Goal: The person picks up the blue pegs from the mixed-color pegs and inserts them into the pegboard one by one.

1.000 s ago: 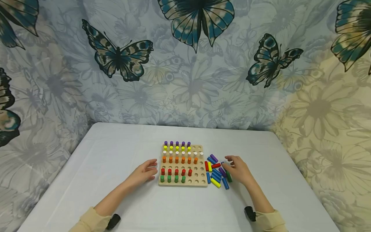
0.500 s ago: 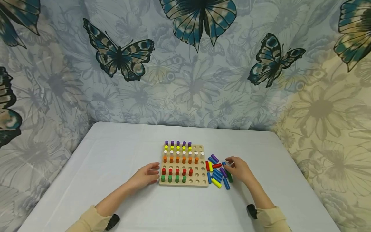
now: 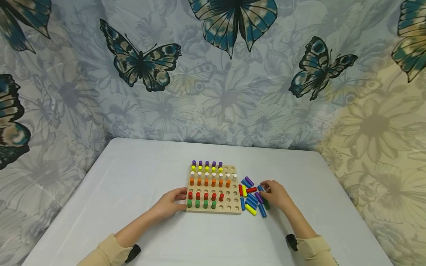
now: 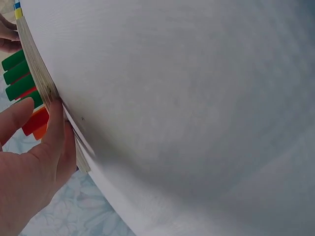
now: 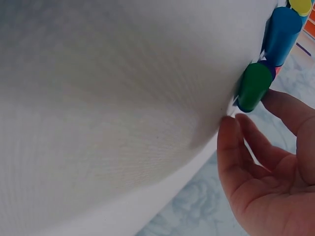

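A wooden pegboard (image 3: pixel 213 212) holds upright pegs in rows: purple, yellow, white, orange, red (image 3: pixel 206 196) and green (image 3: pixel 205 203). Bare holes show between the orange and red rows and along the right side. My left hand (image 3: pixel 169 204) touches the board's left edge, its fingers along the side and its thumb near a green peg (image 4: pixel 20 86). To the right, my right hand (image 3: pixel 276 194) hovers at the loose pegs, fingers and thumb bent and apart beside a blue peg (image 3: pixel 260 188) and a green peg (image 5: pixel 256 86). Nothing shows between them.
Loose blue, yellow, red and purple pegs lie against the board's right side, among them a yellow peg (image 3: pixel 251 210) and a red peg (image 3: pixel 252 190). The white table (image 3: pixel 149 159) reaches back to a butterfly-patterned wall (image 3: pixel 226 103).
My left hand has come in from the left and now touches the board's edge. My right hand stays at the loose pegs with little movement. The view has shifted slightly.
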A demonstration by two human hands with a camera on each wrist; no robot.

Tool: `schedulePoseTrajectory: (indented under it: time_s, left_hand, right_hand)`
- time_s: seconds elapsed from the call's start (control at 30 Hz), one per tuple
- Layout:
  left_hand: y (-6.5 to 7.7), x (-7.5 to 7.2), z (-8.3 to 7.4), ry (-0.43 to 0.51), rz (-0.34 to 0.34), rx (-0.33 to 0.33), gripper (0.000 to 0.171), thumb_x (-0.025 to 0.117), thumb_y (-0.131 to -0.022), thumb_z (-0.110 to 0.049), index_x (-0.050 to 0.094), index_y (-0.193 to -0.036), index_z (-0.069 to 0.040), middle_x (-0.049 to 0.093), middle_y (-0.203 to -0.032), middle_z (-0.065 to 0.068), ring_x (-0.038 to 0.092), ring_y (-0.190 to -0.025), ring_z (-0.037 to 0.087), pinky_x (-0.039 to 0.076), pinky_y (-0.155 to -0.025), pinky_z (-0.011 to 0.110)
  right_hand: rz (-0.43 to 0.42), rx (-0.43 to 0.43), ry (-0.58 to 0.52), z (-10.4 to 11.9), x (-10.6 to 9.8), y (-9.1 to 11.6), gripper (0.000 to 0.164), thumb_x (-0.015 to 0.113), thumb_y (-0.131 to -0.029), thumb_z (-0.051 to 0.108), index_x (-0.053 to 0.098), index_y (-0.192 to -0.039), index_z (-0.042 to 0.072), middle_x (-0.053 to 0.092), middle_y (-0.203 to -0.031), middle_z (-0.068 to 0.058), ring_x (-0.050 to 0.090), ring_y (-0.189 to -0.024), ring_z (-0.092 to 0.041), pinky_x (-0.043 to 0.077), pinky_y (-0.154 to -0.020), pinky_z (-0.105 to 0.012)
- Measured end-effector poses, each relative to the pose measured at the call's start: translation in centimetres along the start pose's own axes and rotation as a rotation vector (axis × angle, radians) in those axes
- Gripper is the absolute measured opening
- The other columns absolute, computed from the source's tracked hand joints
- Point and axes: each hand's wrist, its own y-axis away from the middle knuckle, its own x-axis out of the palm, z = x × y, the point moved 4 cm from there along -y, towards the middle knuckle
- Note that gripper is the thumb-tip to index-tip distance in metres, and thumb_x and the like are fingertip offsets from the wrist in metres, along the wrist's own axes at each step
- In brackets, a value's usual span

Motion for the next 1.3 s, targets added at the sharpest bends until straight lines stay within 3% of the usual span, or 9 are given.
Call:
schedulePoseTrajectory:
  time_s: [0.17,0.53,1.3]
  left_hand:
    - [0.01,0.19,0.13,-0.036,-0.002,0.015,0.064,0.073,-0.084,-0.003,0.046,-0.142,0.001,0.058,-0.132,0.014,0.050,-0.126,0.034,0.035,-0.107,0.054]
    - [-0.02,0.18,-0.01,-0.111,0.008,0.096,0.063,0.071,-0.085,-0.002,0.044,-0.142,0.005,0.055,-0.133,0.017,0.052,-0.123,0.034,0.041,-0.103,0.051]
    - [0.25,0.25,-0.13,-0.116,0.001,0.100,0.063,0.071,-0.084,-0.001,0.044,-0.141,0.005,0.057,-0.129,0.015,0.052,-0.123,0.035,0.040,-0.103,0.051]
  right_hand:
    - [-0.001,-0.005,0.003,0.14,-0.03,-0.04,0.032,0.070,-0.088,0.009,0.061,-0.114,-0.007,0.060,-0.097,-0.014,0.057,-0.084,-0.026,0.055,-0.077,-0.043]
    - [-0.001,0.001,0.003,0.13,0.14,-0.06,0.029,0.070,-0.087,0.007,0.062,-0.113,-0.005,0.060,-0.094,-0.012,0.056,-0.082,-0.025,0.056,-0.075,-0.039]
    - [-0.021,0.024,-0.012,0.27,0.05,-0.25,0.029,0.069,-0.086,0.007,0.061,-0.112,-0.004,0.060,-0.089,-0.009,0.055,-0.079,-0.023,0.055,-0.072,-0.036]
